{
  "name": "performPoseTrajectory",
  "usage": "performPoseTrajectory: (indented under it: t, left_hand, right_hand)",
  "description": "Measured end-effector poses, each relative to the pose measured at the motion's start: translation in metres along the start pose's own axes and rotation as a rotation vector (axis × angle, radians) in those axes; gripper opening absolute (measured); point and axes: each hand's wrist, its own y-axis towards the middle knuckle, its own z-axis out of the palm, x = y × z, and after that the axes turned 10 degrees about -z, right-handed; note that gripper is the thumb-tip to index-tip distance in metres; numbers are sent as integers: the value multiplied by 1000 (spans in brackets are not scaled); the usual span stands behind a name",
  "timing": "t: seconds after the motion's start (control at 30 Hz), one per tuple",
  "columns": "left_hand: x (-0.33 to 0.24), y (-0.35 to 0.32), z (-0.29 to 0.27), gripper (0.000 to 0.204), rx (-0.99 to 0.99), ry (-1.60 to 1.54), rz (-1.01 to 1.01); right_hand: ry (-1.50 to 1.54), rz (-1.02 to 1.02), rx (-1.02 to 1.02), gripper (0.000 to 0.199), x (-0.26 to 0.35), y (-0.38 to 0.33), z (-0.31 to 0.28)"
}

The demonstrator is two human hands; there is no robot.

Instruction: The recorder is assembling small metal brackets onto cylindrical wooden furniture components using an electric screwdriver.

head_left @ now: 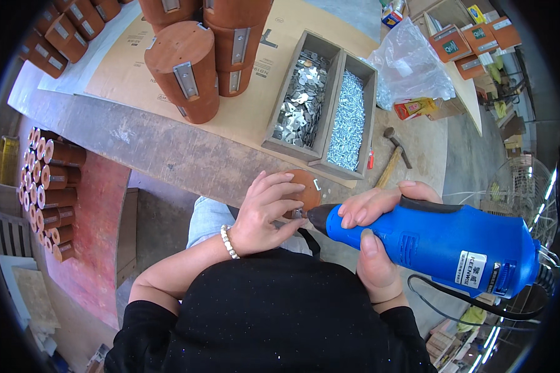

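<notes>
This place looks like a workshop. On a worn workbench (149, 140) is a divided wooden tray (291, 149), which contains many screws (347, 121) and small metal plates (300, 105). Right of the tray lies a hammer (391, 166). To the left of the tray stand brown pot-like pieces (200, 68), and farther left many similar pieces (61, 174) lie piled. Nearer the person than the tray is a blue power tool (429, 236).

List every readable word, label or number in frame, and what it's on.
Locations only; wording not copied.
Blue power tool: white label, legible; black label, too small.
Cardboard sheet: black print, partly legible.
Brown pots, upper right: green labels, mostly blurred.
Red-and-yellow packet: too small to read.
</notes>
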Motion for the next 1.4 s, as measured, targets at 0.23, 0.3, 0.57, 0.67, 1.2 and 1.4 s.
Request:
performPoseTrajectory:
  t: [0.23, 0.3, 0.57, 0.67, 1.2, 1.4]
  left_hand:
    - [1, -1, 1, 29, 6, 1, 26]
    - [5, -1, 1, 29, -1, -10, 47]
    - [4, 0, 2, 36, -19, 36, 63]
    - [-4, 2, -2, 43, -48, 15, 10]
    - [-16, 16, -10, 11, 52, 41, 1]
    - [-20, 17, -8, 17, 11, 196, -45]
  right_hand:
    - [-23, 23, 134, 68, -12, -17, 6]
    - [-40, -114, 189, 71, -4, -12, 6]
    - [95, -126, -163, 67, 12, -5, -1]
    - [148, -94, -254, 67, 16, -3, -1]
    - [116, -162, -463, 64, 19, -2, -13]
    - [123, -125, -477, 66, 23, -9, -14]
